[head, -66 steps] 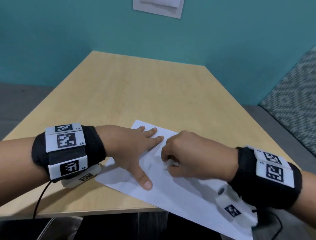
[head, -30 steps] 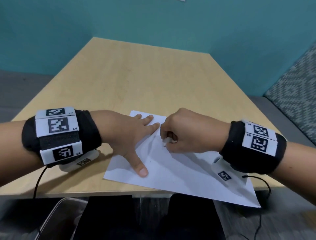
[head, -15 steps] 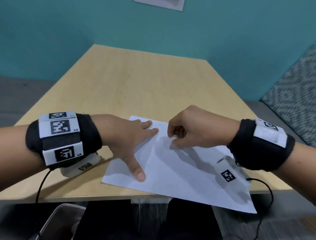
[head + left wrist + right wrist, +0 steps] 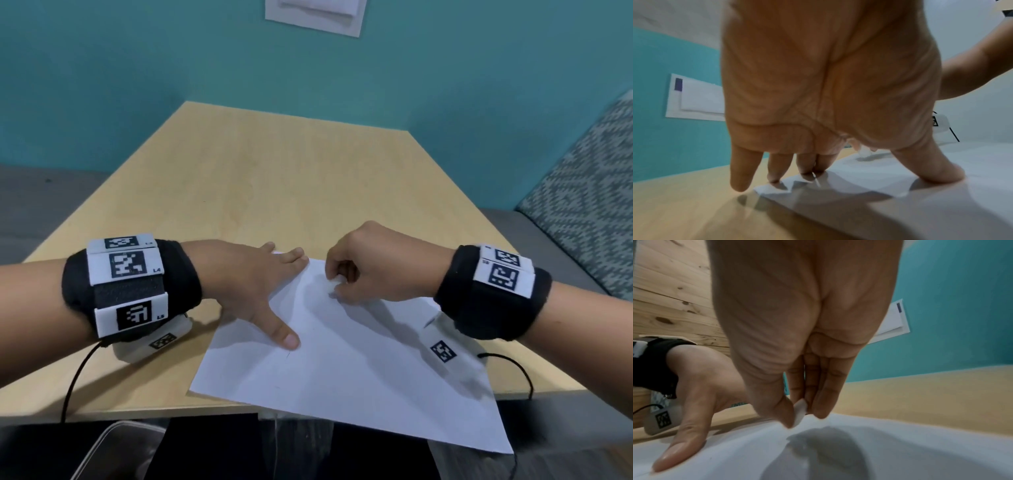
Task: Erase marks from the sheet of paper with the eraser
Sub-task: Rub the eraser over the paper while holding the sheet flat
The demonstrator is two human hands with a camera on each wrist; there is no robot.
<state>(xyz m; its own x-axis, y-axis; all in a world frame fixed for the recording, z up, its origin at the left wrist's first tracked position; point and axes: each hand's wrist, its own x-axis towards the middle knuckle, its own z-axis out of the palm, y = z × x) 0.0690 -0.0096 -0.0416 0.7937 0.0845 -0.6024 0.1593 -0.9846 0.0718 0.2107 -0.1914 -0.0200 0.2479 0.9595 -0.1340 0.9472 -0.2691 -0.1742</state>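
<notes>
White paper lies on the table, pinned flat by the spread left hand against sliding; right hand pinches the eraser, tip at its far corner.

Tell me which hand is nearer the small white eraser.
Right. The right hand pinches the small white eraser between thumb and fingers, just above the white sheet of paper. The left hand presses flat on the sheet's left edge, apart from it.
</notes>
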